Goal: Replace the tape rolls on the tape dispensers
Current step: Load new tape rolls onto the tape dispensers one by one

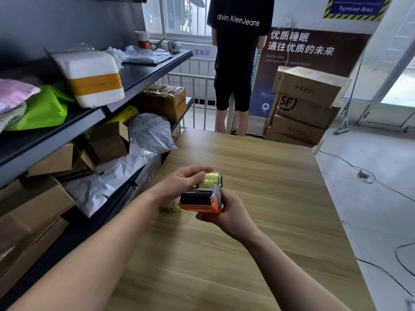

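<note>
Both hands are up over the table (258, 232), working on one orange dispenser (197, 205). The right hand (226, 213) cradles it from below and from the right, fingers curled round the body. The left hand (185, 179) comes over the top with its fingers wrapped on a yellowish roll (212, 179), which sits at the far end of the dispenser, inside or right against its frame. Whether the roll is fully on its hub cannot be told, as the fingers hide that side.

By the look of it, the job on this dispenser is midway: a fresh-looking roll is in place or nearly so, but the black roller (195, 197) at the near end looks bare, so the tape probably has yet to be pulled through to the front. A pale, blurred wad (168, 208) lies on the table under the left wrist, perhaps spent tape, but it is too unclear to say. No second dispenser shows plainly — any others are still to be done.
</note>
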### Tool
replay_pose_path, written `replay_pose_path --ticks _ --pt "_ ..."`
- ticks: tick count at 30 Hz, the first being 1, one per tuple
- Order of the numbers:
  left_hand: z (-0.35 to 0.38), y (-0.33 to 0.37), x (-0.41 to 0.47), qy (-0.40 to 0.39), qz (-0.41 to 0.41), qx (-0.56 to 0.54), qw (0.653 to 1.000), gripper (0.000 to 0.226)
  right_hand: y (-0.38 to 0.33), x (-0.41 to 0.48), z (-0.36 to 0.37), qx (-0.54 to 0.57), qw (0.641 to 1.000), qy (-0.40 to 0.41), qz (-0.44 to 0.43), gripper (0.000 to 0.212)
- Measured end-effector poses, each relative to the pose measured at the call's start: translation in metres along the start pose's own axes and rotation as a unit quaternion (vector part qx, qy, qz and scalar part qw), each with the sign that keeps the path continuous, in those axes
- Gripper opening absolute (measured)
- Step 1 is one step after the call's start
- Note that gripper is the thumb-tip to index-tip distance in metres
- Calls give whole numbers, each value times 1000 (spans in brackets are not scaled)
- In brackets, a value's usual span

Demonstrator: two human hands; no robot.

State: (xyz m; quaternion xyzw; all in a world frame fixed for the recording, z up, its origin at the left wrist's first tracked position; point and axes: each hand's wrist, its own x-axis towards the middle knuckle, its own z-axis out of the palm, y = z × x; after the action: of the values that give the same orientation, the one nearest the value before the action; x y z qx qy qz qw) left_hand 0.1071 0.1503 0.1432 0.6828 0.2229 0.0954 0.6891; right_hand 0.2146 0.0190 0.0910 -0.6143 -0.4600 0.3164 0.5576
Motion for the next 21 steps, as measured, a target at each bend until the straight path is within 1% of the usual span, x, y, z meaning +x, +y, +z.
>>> replay_pose_path --ticks 2,3,5,6,7,8,12,15,18,21 --pt "-1 -1 2 -5 -13 23 1000 33 0 -1 0 -3 1000 1 2 47" --pt "-1 -1 2 -2 -6 49 999 34 1 0 -1 0 1000 4 6 47" --pt "0 -3 5 27 54 147 987 33 1 1 -1 6 1000 7 12 47" --pt "0 -4 7 49 99 207 972 31 2 1 -2 7 1000 8 13 47" --pt "1 -4 9 63 134 248 957 30 2 2 -3 11 1000 8 16 47" --pt "0 -4 10 62 150 265 950 29 2 3 -3 17 1000 6 18 48" --pt "-9 0 11 -1 106 273 956 45 2 2 -2 31 999 6 19 48" --pt "-13 0 14 -7 98 269 958 41 0 1 -2 27 1000 4 11 51" --pt "-12 0 15 -7 87 257 963 41 1 3 -4 14 1000 4 11 51" --pt "-13 1 17 -1 88 255 963 35 1 5 -5 7 1000 1 17 48"
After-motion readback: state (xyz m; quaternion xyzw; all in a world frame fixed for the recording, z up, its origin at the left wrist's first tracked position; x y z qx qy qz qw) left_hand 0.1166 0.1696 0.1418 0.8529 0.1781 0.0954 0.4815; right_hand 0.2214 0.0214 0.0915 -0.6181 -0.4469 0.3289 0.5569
